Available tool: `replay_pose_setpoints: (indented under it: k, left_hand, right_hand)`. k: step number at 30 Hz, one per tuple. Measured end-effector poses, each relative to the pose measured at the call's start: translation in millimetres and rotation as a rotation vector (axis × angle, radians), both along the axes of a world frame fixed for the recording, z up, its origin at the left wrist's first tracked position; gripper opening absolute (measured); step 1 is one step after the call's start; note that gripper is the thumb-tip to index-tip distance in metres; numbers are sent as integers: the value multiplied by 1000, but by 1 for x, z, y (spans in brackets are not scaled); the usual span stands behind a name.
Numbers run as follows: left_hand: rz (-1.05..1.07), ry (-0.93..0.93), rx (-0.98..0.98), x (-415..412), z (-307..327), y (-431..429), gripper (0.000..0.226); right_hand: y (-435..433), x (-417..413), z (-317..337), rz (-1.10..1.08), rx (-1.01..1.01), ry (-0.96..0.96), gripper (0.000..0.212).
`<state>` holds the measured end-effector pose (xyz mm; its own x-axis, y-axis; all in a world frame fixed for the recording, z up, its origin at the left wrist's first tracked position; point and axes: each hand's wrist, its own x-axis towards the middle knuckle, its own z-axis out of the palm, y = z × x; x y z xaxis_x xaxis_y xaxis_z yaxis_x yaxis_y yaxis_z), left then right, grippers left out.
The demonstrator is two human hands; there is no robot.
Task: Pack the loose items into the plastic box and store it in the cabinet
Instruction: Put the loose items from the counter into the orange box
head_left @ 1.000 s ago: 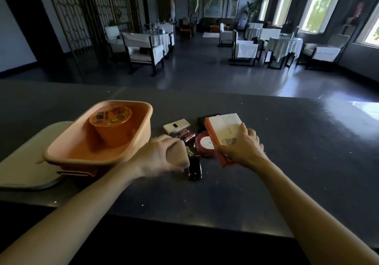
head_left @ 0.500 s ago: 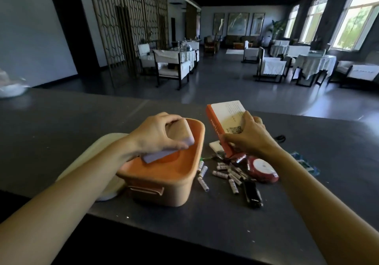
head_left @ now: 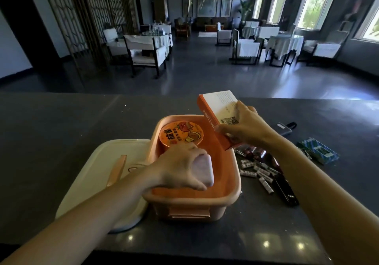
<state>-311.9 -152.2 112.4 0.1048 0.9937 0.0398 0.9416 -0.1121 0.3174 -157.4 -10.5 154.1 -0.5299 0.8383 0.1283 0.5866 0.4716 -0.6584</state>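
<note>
The orange plastic box (head_left: 229, 195) stands on the dark counter, and an instant noodle cup (head_left: 181, 134) sits in its far end. Inside the box, my left hand (head_left: 180, 168) grips a small pale block (head_left: 204, 170) low over the floor. My right hand (head_left: 246, 127) holds an orange-spined book (head_left: 217, 109) tilted over the box's right rim, its lower corner just above the edge. Several batteries (head_left: 258, 172) lie loose to the right of the box.
The cream lid (head_left: 98, 166) lies left of the box under my left forearm. Right of the box are a black remote-like item (head_left: 286, 189), a striped blue-green packet (head_left: 317, 151) and a grey device (head_left: 284, 128). Beyond the counter are dining tables and chairs.
My left hand has lowered the pale block deeper into the box. My right hand has carried the book left, from over the loose items to the box's right rim.
</note>
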Motion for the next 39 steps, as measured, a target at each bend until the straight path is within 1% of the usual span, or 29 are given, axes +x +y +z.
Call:
replay_pose_setpoints:
  k: [3, 6, 10, 12, 14, 16, 18, 23, 26, 29, 34, 37, 39]
  left_hand:
    - [-61, 73, -45, 3, -10, 6, 82]
    - [-96, 133, -76, 10, -19, 11, 82]
    - [-117, 126, -132, 17, -29, 17, 81]
    - [-105, 146, -177, 21, -34, 21, 70]
    - [-82, 155, -220, 24, -39, 23, 50]
    - [-66, 177, -289, 27, -44, 25, 41]
    - [-56, 180, -364, 25, -49, 28, 43]
    - [-34, 117, -456, 21, -52, 37, 63]
    - [-20, 48, -506, 19, -50, 40, 66]
    - [-10, 35, -520, 18, -52, 41, 74]
    - [-52, -14, -499, 19, -52, 44, 87]
    - [-64, 46, -490, 17, -61, 47, 95]
    - [-70, 96, -471, 17, -67, 50, 94]
  right_hand:
    - [9, -3, -1, 34, -33, 43, 90]
    - [18, -6, -3, 50, -52, 70, 88]
    - [27, -9, -6, 101, -46, 54, 87]
    - [29, -8, -8, 127, -49, 50, 84]
    - [29, -7, -10, 144, -70, 75, 82]
    - [30, -4, -11, 150, -87, 85, 84]
    - [31, -1, -14, 145, -98, 68, 88]
    - [31, 5, -23, 168, -155, 41, 91]
    - [33, 3, -25, 205, -216, 52, 93]
    - [35, -3, -25, 223, -207, 49, 94]
    - [36, -15, -27, 257, -195, 39, 95]
    - [37, -20, -33, 264, -163, -7, 101]
    - [39, -22, -36, 249, -127, -38, 102]
